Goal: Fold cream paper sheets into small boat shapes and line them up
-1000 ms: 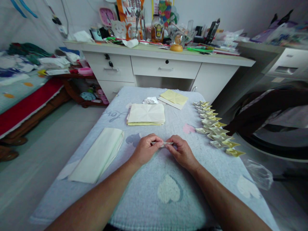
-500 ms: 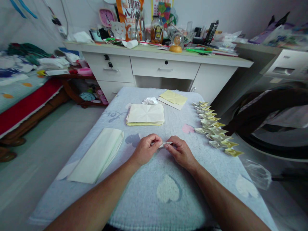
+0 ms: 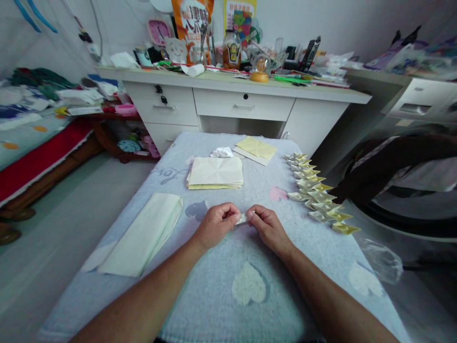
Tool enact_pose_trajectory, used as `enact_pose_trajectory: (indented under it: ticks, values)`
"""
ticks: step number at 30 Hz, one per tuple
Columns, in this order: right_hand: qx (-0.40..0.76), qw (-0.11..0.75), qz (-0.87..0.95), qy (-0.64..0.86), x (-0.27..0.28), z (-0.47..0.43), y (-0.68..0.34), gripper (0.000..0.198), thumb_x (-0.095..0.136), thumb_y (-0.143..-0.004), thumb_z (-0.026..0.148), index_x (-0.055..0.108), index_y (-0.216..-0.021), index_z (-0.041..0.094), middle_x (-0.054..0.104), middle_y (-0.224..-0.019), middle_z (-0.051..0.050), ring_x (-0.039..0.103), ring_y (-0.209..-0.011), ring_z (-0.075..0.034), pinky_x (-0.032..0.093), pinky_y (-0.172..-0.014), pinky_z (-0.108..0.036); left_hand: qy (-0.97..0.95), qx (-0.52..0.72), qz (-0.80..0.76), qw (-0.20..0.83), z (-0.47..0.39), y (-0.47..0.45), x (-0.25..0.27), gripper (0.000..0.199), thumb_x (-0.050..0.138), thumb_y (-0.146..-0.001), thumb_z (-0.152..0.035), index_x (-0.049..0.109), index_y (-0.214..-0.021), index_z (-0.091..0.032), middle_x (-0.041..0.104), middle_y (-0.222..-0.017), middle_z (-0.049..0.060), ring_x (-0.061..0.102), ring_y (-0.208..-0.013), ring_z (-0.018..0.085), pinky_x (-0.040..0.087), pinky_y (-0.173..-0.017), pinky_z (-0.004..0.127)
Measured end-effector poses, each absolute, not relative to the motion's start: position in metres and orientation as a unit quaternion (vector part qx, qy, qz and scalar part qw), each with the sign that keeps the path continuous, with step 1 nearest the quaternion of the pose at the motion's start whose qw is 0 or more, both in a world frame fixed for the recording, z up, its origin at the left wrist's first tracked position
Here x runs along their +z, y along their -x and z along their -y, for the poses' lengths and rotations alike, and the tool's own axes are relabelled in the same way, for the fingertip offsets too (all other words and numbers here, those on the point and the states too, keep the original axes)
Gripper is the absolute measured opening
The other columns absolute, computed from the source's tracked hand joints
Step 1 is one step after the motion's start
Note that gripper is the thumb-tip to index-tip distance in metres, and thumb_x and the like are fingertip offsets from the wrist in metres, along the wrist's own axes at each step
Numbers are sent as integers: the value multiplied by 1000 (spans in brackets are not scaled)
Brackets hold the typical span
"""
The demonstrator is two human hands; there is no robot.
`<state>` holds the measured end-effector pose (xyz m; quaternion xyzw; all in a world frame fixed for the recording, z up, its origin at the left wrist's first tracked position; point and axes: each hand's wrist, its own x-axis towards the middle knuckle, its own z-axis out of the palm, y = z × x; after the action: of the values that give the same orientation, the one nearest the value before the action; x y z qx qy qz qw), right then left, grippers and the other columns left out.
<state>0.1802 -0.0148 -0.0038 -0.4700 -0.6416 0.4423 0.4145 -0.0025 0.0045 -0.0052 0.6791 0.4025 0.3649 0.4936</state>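
Note:
A small folded piece of whitish paper [image 3: 243, 218] is pinched between my two hands over the middle of the cloth. My left hand [image 3: 220, 222] grips its left end and my right hand [image 3: 266, 223] its right end, thumbs towards me. Fingers cover most of it, so its full shape is hidden. Beyond the hands lies a stack of creased paper sheets [image 3: 216, 171], white on top with yellow beneath. To the right, several folded paper boats [image 3: 323, 196], white and yellow, stand in rows. A long folded pale paper [image 3: 144, 236] lies left of my left arm.
Behind the stack are a crumpled white tissue [image 3: 222, 152] and a yellow creased sheet [image 3: 256, 146] on a white one. A cluttered white desk [image 3: 246, 88] stands at the far side. A clear plastic bag [image 3: 381, 259] is at the right edge, near a washing machine [image 3: 421, 107].
My fingers have shifted on the folded paper, and its left part shows more between them. The right fingertips have drawn up closer together. The whole view has tilted slightly.

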Motion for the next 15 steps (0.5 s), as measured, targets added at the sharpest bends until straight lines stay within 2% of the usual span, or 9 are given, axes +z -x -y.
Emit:
enact_pose_trajectory:
  ticks: [9,15]
  values:
    - [424,418,644,480,-2,15,-180,35,50,-91,45,55,-69,18,48,-63,2,44,-61,-12,35,-60,-23,-657,357,-398,530,-4,1,-6,21,56,-84,-34,56,-74,-15,49,-65,-3,47,-58,9,38,-55,21]
    - [455,400,640,472,0,17,-179,29,57,-86,46,57,-77,18,47,-61,4,41,-58,-11,34,-58,-23,-656,358,-405,527,-3,1,-3,21,57,-83,-34,58,-74,-15,51,-64,-2,47,-58,10,38,-55,21]
